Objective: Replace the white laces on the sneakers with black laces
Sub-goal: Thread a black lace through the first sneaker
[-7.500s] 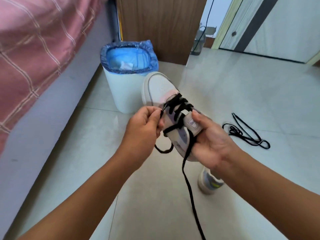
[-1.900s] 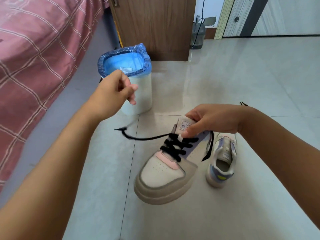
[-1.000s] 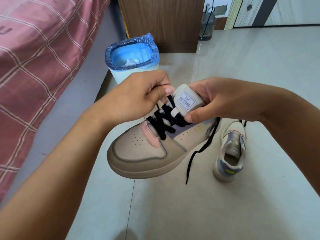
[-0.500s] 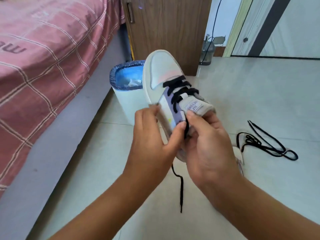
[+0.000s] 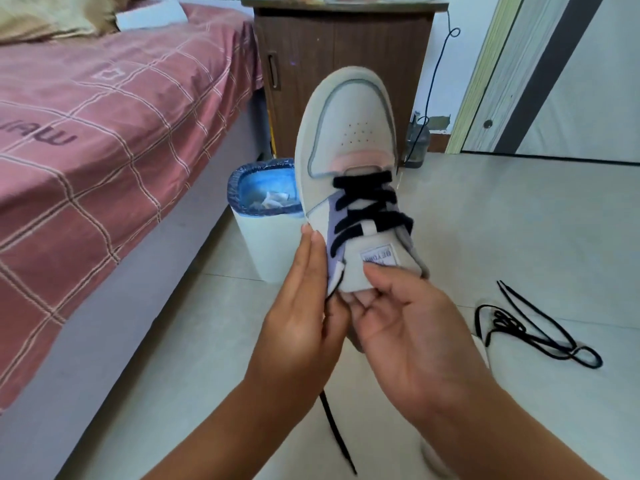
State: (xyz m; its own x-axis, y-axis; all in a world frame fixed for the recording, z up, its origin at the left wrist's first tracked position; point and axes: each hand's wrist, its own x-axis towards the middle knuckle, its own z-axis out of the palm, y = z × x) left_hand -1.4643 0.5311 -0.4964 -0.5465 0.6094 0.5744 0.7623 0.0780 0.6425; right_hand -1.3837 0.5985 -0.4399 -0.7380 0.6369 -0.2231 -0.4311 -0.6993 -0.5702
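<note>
Right hand pinches the tongue, left hand flat against the sneaker, now tipped toe-up: upper eyelets remain unlaced.

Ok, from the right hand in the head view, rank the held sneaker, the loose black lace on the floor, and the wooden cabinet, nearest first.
1. Held sneaker: gripped at the tongue by the right hand, directly in front.
2. Loose black lace: on the floor to the hand's right.
3. Wooden cabinet: at the far wall, behind the sneaker's toe.
</note>
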